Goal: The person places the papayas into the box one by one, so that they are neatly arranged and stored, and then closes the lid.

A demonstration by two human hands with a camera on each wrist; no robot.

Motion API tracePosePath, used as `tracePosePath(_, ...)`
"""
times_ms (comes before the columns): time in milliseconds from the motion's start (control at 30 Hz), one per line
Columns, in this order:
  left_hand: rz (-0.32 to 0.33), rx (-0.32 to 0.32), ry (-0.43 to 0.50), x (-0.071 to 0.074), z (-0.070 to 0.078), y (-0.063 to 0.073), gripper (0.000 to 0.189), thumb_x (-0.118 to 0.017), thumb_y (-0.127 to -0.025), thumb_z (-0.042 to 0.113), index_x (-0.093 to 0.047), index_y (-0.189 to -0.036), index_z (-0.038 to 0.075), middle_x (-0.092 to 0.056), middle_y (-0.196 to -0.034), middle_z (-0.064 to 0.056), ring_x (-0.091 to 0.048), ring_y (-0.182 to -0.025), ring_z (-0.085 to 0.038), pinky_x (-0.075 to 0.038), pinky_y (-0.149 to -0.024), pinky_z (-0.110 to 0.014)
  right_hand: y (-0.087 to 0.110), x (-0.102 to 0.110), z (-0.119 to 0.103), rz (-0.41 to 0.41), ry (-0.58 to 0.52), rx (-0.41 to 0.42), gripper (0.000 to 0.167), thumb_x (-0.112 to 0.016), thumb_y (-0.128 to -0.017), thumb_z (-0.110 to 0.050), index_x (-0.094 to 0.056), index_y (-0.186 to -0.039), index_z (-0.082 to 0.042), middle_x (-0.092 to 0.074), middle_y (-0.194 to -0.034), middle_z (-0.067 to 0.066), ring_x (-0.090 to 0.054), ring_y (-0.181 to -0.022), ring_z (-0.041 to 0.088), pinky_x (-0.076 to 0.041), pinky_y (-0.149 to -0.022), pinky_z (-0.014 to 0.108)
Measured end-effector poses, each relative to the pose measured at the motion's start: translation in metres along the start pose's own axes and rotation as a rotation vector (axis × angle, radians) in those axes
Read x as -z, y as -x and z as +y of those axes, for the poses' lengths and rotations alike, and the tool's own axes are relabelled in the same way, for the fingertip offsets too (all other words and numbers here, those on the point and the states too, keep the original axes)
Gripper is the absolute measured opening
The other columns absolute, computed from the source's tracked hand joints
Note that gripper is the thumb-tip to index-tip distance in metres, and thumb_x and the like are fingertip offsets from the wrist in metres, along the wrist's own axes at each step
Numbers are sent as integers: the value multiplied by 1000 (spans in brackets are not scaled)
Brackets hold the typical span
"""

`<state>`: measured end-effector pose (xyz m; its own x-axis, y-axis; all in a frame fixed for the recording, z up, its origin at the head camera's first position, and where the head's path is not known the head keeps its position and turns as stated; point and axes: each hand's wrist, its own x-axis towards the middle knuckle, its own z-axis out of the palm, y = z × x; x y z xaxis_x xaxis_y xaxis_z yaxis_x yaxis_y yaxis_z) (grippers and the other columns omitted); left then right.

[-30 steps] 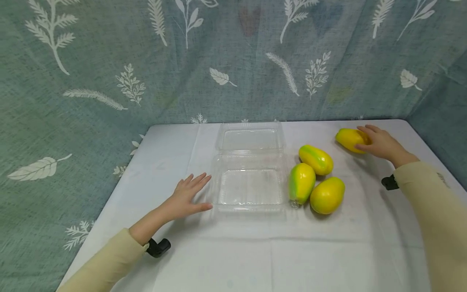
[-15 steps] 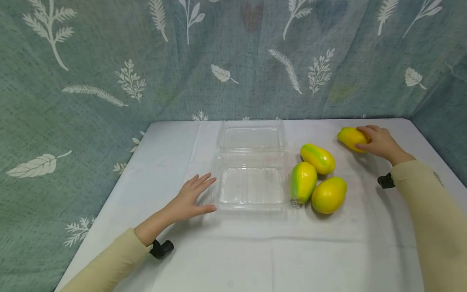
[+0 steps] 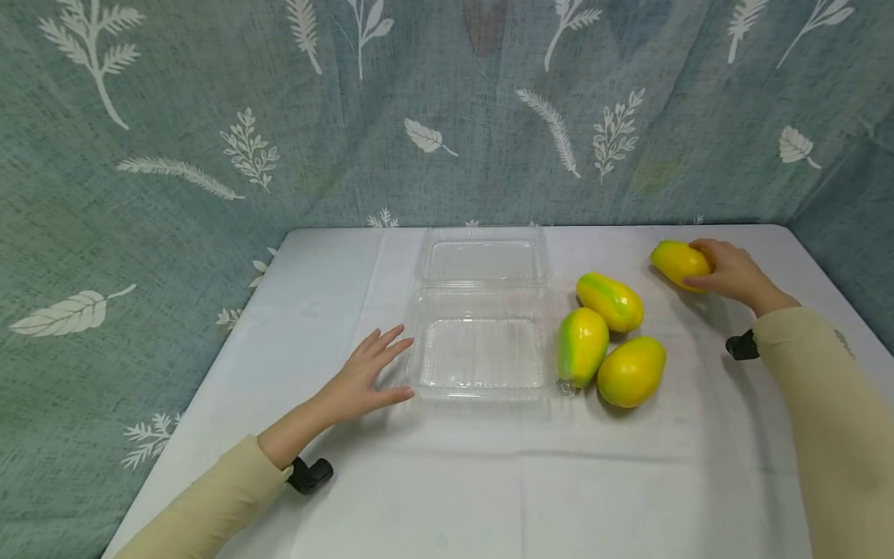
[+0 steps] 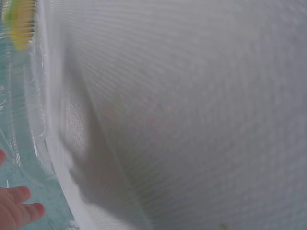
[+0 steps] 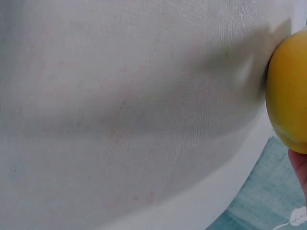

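We are seeing a yellow fruit [image 3: 674, 264] near the far right corner of the table [image 3: 433, 497], the right hand [image 3: 735, 273] gripping it. Toward mid-table, three more fruits [image 3: 583, 347] are sitting beside a clear container [image 3: 482, 392]; the left hand [image 3: 358, 386] is resting near its left side, fingers standing wide apart.

container [image 3: 482, 355] on table [image 3: 594, 505] | three fruits [image 3: 583, 348] — its right | fourth fruit [image 3: 676, 262] — behind them, farther right

No text is legible, nor the mark [image 3: 844, 343] on the right sleeve [image 3: 824, 411].
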<state>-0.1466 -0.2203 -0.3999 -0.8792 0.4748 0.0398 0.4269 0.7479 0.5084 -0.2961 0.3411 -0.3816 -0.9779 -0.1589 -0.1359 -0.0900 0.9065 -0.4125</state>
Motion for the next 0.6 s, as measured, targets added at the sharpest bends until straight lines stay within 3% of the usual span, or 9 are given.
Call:
tracePosePath(200, -6, 12, 35, 0, -1, 0, 72, -64, -82, 42, -35, -141, 15, -19, -152, -4, -9, -136, -44, -19, -99, -69, 0, 5, -8, -27, -79, -55, 79, -61, -85, -32, -20, -137, 11, -24, -134, 38, -28, -116, 50, -24, -97, 64)
tracePosePath(600, 0, 21, 49, 0, 0, -1, 71, -65, -82, 42, -35, -141, 16, -20, -152, -4, -10, -136, -44, -19, -98, -69, -5, 21, -24, -49, -82, -31, 82, -59, -86, -36, -16, -141, 8, -22, -138, 38, -31, -117, 51, -28, -94, 64)
